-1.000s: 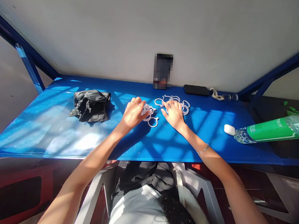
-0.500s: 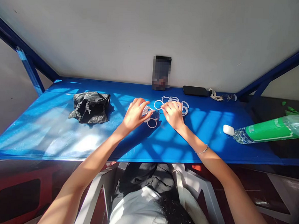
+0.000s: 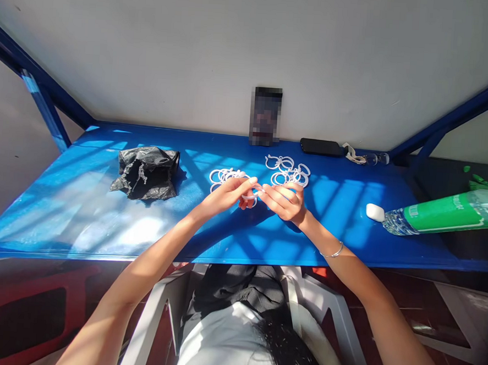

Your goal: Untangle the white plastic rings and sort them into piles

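My left hand (image 3: 227,197) and my right hand (image 3: 284,202) meet fingertip to fingertip low above the table's middle. Between them is a white plastic curtain ring (image 3: 250,196), pinched by the left thumb and fingers and partly hidden by them. The right fingertips press together at its right side. Behind the left hand lies a pile of similar rings (image 3: 224,174), partly covered by that hand. A second group of white rings (image 3: 290,177) rests just beyond my right hand.
On the blue table (image 3: 199,240) a crumpled black plastic bag (image 3: 147,172) sits at left. A blurred dark device (image 3: 265,116) leans on the wall, near a black phone (image 3: 321,147) and glasses (image 3: 375,158). At right are a small white case (image 3: 375,212) and a green-labelled bottle (image 3: 444,211).
My right hand has drawn back from the right group of rings toward me. My left hand has closed, and both hands now meet at one ring between them.
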{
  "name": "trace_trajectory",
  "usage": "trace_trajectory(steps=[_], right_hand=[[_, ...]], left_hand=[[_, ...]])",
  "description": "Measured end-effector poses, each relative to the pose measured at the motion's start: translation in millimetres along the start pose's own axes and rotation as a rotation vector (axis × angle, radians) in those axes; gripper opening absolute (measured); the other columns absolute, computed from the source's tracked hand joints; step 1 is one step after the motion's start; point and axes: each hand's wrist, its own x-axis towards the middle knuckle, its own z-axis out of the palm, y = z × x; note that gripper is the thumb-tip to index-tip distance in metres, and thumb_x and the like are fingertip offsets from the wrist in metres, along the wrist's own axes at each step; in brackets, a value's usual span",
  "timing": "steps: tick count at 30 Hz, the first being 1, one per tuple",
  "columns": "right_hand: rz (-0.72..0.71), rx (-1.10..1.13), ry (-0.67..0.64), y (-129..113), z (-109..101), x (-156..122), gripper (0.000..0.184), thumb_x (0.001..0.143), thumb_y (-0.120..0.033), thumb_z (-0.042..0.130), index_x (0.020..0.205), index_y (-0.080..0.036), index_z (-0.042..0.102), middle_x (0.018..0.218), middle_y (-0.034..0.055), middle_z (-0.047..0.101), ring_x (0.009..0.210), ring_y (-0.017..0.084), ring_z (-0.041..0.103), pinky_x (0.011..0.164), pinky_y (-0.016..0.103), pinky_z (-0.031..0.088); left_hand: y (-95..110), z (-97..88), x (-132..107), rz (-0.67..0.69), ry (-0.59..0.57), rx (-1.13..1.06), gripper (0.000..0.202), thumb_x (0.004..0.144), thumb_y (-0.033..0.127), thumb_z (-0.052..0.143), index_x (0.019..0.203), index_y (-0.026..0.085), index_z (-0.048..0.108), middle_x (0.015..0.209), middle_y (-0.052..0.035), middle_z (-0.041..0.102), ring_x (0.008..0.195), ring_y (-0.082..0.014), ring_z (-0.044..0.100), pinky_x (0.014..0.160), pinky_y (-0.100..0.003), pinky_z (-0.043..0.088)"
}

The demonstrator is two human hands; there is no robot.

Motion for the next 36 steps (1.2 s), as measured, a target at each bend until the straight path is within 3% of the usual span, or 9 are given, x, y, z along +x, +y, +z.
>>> trace_trajectory(steps=[2, 5, 8, 10, 15, 19, 27, 36], right_hand=[[0.007, 0.030, 0.022, -1, 0, 0, 0.028, 0.106, -0.030, 0.046, 0.115, -0.039, 0.071, 0.106, -0.0022, 0.078, 0.088, 0.018, 0.071, 0.087, 0.037, 0.057], [0.077, 0.076, 0.120, -5, -1, 4, 0.026, 0.104, -0.030, 0.047, 0.112, -0.035, 0.072, 0.106, 0.0020, 0.077, 0.093, 0.021, 0.070, 0.088, 0.040, 0.056], [0.273, 0.209, 0.280, -15, -4, 13, 0.026, 0.102, -0.038, 0.049, 0.113, -0.027, 0.070, 0.106, 0.0087, 0.075, 0.101, 0.027, 0.068, 0.091, 0.047, 0.053], [0.453, 0.415, 0.326, -22, -7, 20, 0.031, 0.101, -0.046, 0.050, 0.113, -0.024, 0.069, 0.102, 0.0098, 0.073, 0.098, 0.027, 0.067, 0.090, 0.048, 0.054], [0.768, 1.126, 0.231, -30, -7, 27, 0.041, 0.090, -0.063, 0.061, 0.097, -0.024, 0.071, 0.080, 0.0022, 0.065, 0.070, 0.018, 0.062, 0.065, 0.033, 0.055], [0.863, 1.375, 0.173, -34, -5, 29, 0.040, 0.084, -0.061, 0.070, 0.090, -0.022, 0.074, 0.071, 0.0011, 0.061, 0.062, 0.015, 0.054, 0.056, 0.029, 0.048], [1.014, 1.508, 0.180, -38, -12, 33, 0.041, 0.070, -0.058, 0.082, 0.079, -0.019, 0.074, 0.066, -0.0002, 0.057, 0.058, 0.011, 0.048, 0.049, 0.023, 0.042], [0.984, 1.448, 0.153, -35, -6, 28, 0.044, 0.071, -0.061, 0.080, 0.077, -0.018, 0.073, 0.064, 0.0003, 0.055, 0.058, 0.012, 0.047, 0.048, 0.023, 0.042]], left_hand=[[0, 1.7, -1, -0.004, -0.055, 0.002, 0.055, 0.096, 0.062, 0.041, 0.068, 0.020, 0.063, 0.060, -0.0050, 0.062, 0.052, -0.0166, 0.057, 0.054, -0.034, 0.052], [-2, 2.5, 0, 0.042, -0.027, 0.050, 0.057, 0.097, 0.061, 0.040, 0.062, 0.020, 0.058, 0.059, -0.0047, 0.060, 0.052, -0.0163, 0.056, 0.053, -0.034, 0.051], [-4, 2.2, 1, 0.091, 0.044, 0.127, 0.056, 0.096, 0.062, 0.043, 0.063, 0.019, 0.059, 0.060, -0.0042, 0.061, 0.053, -0.0152, 0.056, 0.054, -0.031, 0.050], [-3, 2.3, 1, 0.108, 0.089, 0.158, 0.054, 0.094, 0.063, 0.047, 0.066, 0.018, 0.061, 0.062, -0.0041, 0.061, 0.056, -0.0147, 0.056, 0.054, -0.029, 0.049], [1, 5.3, -2, 0.105, 0.109, 0.180, 0.048, 0.090, 0.060, 0.054, 0.087, 0.016, 0.072, 0.076, -0.0049, 0.068, 0.065, -0.0146, 0.057, 0.058, -0.025, 0.047], [2, 7.6, -4, 0.101, 0.079, 0.204, 0.048, 0.091, 0.058, 0.054, 0.093, 0.014, 0.074, 0.084, -0.0053, 0.072, 0.070, -0.0150, 0.057, 0.062, -0.025, 0.046], [-2, 9.9, -4, 0.107, 0.085, 0.209, 0.047, 0.090, 0.055, 0.056, 0.096, 0.013, 0.075, 0.085, -0.0055, 0.071, 0.069, -0.0142, 0.056, 0.062, -0.025, 0.045], [-3, 9.6, -5, 0.091, 0.065, 0.213, 0.044, 0.089, 0.054, 0.059, 0.096, 0.013, 0.074, 0.078, -0.0051, 0.070, 0.065, -0.0136, 0.057, 0.059, -0.025, 0.045]])
